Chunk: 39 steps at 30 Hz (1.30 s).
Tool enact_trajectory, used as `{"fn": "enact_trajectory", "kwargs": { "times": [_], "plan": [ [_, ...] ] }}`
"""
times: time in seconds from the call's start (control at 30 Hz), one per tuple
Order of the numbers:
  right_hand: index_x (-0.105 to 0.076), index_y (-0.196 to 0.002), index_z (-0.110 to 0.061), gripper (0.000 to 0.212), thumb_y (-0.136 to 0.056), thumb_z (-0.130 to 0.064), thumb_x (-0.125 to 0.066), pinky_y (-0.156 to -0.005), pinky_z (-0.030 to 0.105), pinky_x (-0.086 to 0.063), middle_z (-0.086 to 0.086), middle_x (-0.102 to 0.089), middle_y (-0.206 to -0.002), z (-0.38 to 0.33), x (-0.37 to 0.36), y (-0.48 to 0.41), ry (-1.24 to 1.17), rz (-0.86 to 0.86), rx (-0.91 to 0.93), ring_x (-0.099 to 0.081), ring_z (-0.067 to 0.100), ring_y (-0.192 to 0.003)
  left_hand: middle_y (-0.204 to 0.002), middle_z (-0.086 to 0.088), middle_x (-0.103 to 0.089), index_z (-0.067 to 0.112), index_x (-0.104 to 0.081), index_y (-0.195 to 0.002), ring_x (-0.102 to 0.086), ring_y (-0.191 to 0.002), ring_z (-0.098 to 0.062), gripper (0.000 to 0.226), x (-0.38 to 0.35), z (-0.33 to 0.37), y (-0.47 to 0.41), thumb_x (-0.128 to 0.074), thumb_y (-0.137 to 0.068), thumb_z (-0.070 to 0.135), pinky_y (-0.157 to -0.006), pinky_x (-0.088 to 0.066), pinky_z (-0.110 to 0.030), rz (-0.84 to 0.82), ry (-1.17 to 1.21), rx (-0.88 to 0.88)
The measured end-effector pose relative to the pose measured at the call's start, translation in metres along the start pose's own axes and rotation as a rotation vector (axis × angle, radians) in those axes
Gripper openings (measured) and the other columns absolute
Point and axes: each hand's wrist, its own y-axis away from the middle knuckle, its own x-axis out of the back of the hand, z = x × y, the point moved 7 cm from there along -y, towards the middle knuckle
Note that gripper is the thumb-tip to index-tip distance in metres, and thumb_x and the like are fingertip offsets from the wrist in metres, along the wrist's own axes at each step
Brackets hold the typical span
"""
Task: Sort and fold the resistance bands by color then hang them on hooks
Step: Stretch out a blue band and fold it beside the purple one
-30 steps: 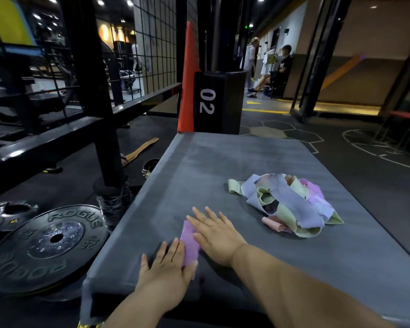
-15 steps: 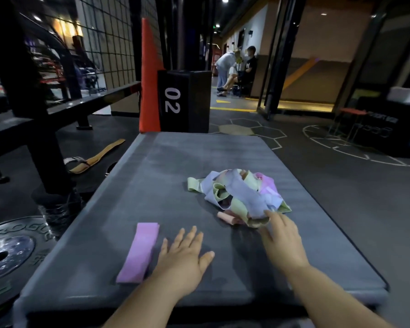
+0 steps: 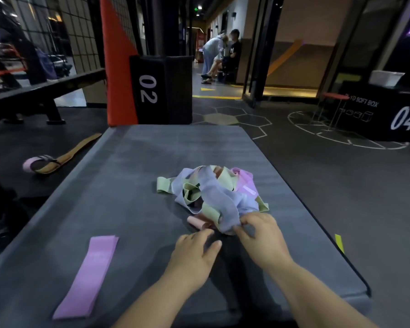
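Sprawling pastel tangle of bands [image 3: 213, 197]

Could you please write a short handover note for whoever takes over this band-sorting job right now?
Left hand: open, beside the tangled pile of green, lavender and pink fabric bands.
Right hand: pinches a lavender-grey band at the pile's near edge.
Done: one purple fabric band folded flat on the grey padded platform, near-left.
Left: untangle, sort, fold the rest; hang all. No hooks in view.
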Motion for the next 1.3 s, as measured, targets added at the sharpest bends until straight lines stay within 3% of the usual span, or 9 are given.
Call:
{"fn": "enact_trajectory", "kwargs": {
  "times": [0.13,0.3,0.43,0.57,0.67,0.8,0.93,1.13,1.3],
  "plan": [
    [-0.056,-0.075,-0.029,0.013,-0.087,-0.028,-0.064,-0.075,0.010,-0.038,-0.013,-0.058,-0.084,-0.013,0.001,0.017,-0.126,-0.164,0.020,-0.048,0.000,-0.090,-0.106,0.022,-0.055,0.030,-0.046,-0.131,-0.052,-0.107,-0.005,0.041,-0.002,0.003,-0.007,-0.045,-0.095,0.049,-0.090,-0.037,-0.022,0.022,0.402,0.112],
    [-0.049,-0.081,-0.020,0.023,-0.079,-0.037,-0.065,-0.071,0.025,-0.045,-0.006,-0.052,-0.076,-0.022,0.011,0.047,-0.213,-0.416,0.065,-0.044,0.011,-0.071,-0.115,0.009,-0.067,0.040,-0.060,-0.113,-0.064,-0.107,-0.017,0.064,-0.025,-0.006,-0.012,-0.053,-0.060,0.075,-0.099,-0.048,-0.043,-0.047,0.906,0.283],
    [-0.043,-0.074,-0.034,0.028,-0.080,-0.029,-0.070,-0.063,0.016,-0.034,-0.015,-0.040,-0.070,-0.024,0.021,0.066,-0.226,-0.549,0.127,-0.034,0.002,-0.067,-0.111,0.003,-0.071,0.025,-0.063,-0.112,-0.065,-0.105,-0.017,0.024,-0.034,0.006,-0.010,-0.052,-0.096,0.039,-0.085,-0.052,-0.032,-0.125,1.194,0.345],
    [-0.052,-0.078,-0.033,0.018,-0.078,-0.026,-0.069,-0.064,0.018,-0.036,-0.009,-0.045,-0.069,-0.010,0.028,0.077,-0.273,-0.667,0.061,-0.039,0.001,-0.066,-0.084,-0.003,-0.073,0.010,-0.065,-0.108,-0.068,-0.069,-0.013,0.023,-0.034,0.013,-0.002,-0.056,-0.095,0.027,-0.051,-0.050,-0.021,-0.106,1.297,0.419],
    [-0.059,-0.090,-0.023,0.019,-0.078,-0.031,-0.071,-0.076,0.030,-0.048,0.001,-0.063,-0.082,0.008,0.034,0.083,-0.360,-0.736,-0.056,-0.056,0.010,-0.077,-0.069,-0.002,-0.070,0.011,-0.066,-0.098,-0.063,-0.052,-0.012,0.014,-0.034,0.007,0.003,-0.063,-0.091,0.022,-0.044,-0.048,-0.019,-0.067,1.287,0.492],
    [-0.066,-0.096,-0.027,0.020,-0.078,-0.029,-0.073,-0.095,0.036,-0.051,-0.003,-0.073,-0.099,0.033,0.042,0.086,-0.320,-0.796,-0.184,-0.068,0.014,-0.097,-0.082,-0.007,-0.071,0.012,-0.064,-0.098,-0.063,-0.069,-0.019,0.009,-0.030,-0.006,0.009,-0.063,-0.090,0.017,-0.048,-0.048,-0.022,0.017,1.162,0.522],
    [-0.070,-0.097,-0.032,0.016,-0.082,-0.027,-0.073,-0.094,0.025,-0.051,-0.008,-0.073,-0.098,0.053,0.043,0.080,-0.261,-0.711,-0.256,-0.067,0.003,-0.094,-0.100,-0.011,-0.069,0.015,-0.061,-0.099,-0.065,-0.094,-0.031,0.023,-0.012,-0.020,0.013,-0.069,-0.081,0.027,-0.073,-0.052,-0.035,0.088,0.835,0.457],
    [-0.064,-0.092,-0.031,0.015,-0.086,-0.018,-0.070,-0.091,0.025,-0.050,-0.011,-0.069,-0.093,0.066,0.045,0.051,-0.218,-0.373,-0.332,-0.065,0.007,-0.093,-0.093,-0.005,-0.059,0.016,-0.048,-0.100,-0.055,-0.080,-0.019,0.020,0.019,-0.025,0.021,-0.060,-0.086,0.024,-0.060,-0.040,-0.029,0.190,0.308,0.364],
    [-0.055,-0.129,-0.025,0.041,-0.089,-0.030,-0.064,-0.089,0.022,-0.042,-0.006,-0.054,-0.123,0.061,0.031,0.036,-0.064,-0.332,-0.371,-0.056,0.010,-0.101,-0.105,0.005,-0.058,0.032,-0.049,-0.111,-0.058,-0.085,-0.016,0.023,0.026,-0.029,0.021,-0.055,-0.090,0.025,-0.062,-0.047,-0.026,0.168,0.198,0.280]
  ]
}}
